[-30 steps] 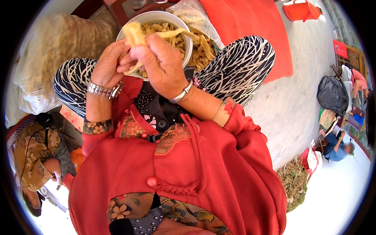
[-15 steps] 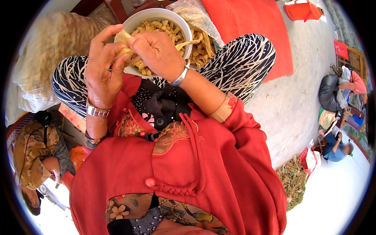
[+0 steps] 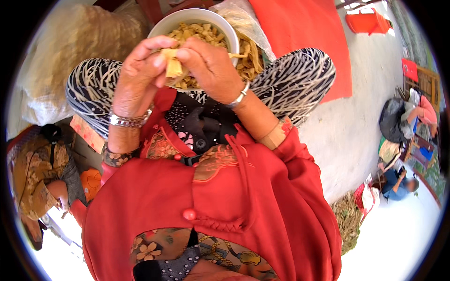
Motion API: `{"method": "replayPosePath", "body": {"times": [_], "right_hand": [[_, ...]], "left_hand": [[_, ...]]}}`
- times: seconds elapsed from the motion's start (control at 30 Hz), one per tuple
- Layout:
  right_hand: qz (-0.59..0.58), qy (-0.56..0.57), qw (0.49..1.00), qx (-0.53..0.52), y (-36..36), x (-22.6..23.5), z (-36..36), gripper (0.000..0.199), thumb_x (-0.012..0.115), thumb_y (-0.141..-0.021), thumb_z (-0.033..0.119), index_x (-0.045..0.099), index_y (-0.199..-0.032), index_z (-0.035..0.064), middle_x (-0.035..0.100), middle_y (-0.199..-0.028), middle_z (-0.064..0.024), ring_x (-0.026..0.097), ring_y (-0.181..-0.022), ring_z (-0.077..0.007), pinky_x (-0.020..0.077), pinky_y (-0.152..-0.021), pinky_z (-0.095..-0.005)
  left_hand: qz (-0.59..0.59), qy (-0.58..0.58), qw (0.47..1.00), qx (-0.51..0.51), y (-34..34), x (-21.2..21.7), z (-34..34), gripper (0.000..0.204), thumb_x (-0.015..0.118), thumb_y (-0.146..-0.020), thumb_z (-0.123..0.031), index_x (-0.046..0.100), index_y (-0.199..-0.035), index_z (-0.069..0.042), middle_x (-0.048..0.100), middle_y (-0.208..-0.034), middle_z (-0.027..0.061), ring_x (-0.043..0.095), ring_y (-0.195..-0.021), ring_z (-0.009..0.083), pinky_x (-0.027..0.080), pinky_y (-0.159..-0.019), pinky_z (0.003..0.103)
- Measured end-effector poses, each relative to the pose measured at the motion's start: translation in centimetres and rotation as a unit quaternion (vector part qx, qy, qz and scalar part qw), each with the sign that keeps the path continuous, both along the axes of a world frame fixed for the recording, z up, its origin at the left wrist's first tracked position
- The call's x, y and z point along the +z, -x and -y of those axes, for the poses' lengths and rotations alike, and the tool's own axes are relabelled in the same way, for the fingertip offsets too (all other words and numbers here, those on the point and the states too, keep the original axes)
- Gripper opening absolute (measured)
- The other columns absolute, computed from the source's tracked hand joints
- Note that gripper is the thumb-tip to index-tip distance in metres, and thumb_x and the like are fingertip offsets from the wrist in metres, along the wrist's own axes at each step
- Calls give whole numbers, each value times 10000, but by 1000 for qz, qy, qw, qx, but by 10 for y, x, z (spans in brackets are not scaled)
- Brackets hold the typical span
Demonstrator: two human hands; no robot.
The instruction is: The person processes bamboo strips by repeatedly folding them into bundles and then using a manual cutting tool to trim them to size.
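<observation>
Pale yellow and fibrous, a small strip of husk-like peel [image 3: 172, 65] is pinched between both hands just above the near rim of a white bowl [image 3: 161, 29]; the left hand [image 3: 136, 77] grips it from the person's left with thumb and curled fingers, and the right hand [image 3: 213, 65] closes on it from the other side, thumb tip pressed to the strip, so that the two hands meet around it, fingertips all but touching; the bowl rests between the knees, against the black-and-white patterned trousers [image 3: 290, 79], and is heaped with more yellowish strips [image 3: 206, 35]; further strips [image 3: 251, 56] lie spilled just right of the bowl on a clear plastic sheet [image 3: 239, 16]; a metal watch band [image 3: 127, 120] circles the left wrist and a thin silver bangle [image 3: 238, 98] the right; red sleeves and a red jacket [image 3: 225, 206] fill the lower part of the view; an orange-red cloth [image 3: 304, 42] is spread on the pale ground beyond the right knee; a bulky pale sack [image 3: 70, 51] stands to the left; another person in a patterned brown garment [image 3: 33, 173] sits at the left edge; well apart at the right edge, other people [image 3: 403, 182] sit near bags.
</observation>
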State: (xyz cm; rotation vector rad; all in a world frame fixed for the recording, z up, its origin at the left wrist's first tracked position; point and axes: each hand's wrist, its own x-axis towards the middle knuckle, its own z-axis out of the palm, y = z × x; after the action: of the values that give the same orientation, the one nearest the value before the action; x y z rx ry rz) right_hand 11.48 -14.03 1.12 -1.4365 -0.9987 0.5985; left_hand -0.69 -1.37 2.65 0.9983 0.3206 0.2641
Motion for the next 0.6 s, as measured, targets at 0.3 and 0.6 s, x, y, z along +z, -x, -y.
{"method": "replayPosePath", "body": {"times": [0.3, 0.6], "right_hand": [[-382, 6, 923, 40, 8, -28, 9, 422, 449, -960, 416, 585, -832, 37, 412, -534, 33, 376, -422, -42, 294, -380, -198], [-193, 69, 978, -36, 11, -18, 7, 388, 420, -975, 390, 538, -897, 28, 510, -663, 1, 461, -527, -62, 398, -485, -210]], "left_hand": [[-16, -451, 892, 1, -9, -7, 13, 370, 561, -866, -95, 547, -1230, -34, 553, -1194, 161, 504, -1147, 264, 368, -995, 327], [-107, -283, 951, 68, -14, -23, 29, 363, 435, -986, -285, 598, -1162, -13, 648, -989, 80, 596, -861, 117, 472, -785, 236]]}}
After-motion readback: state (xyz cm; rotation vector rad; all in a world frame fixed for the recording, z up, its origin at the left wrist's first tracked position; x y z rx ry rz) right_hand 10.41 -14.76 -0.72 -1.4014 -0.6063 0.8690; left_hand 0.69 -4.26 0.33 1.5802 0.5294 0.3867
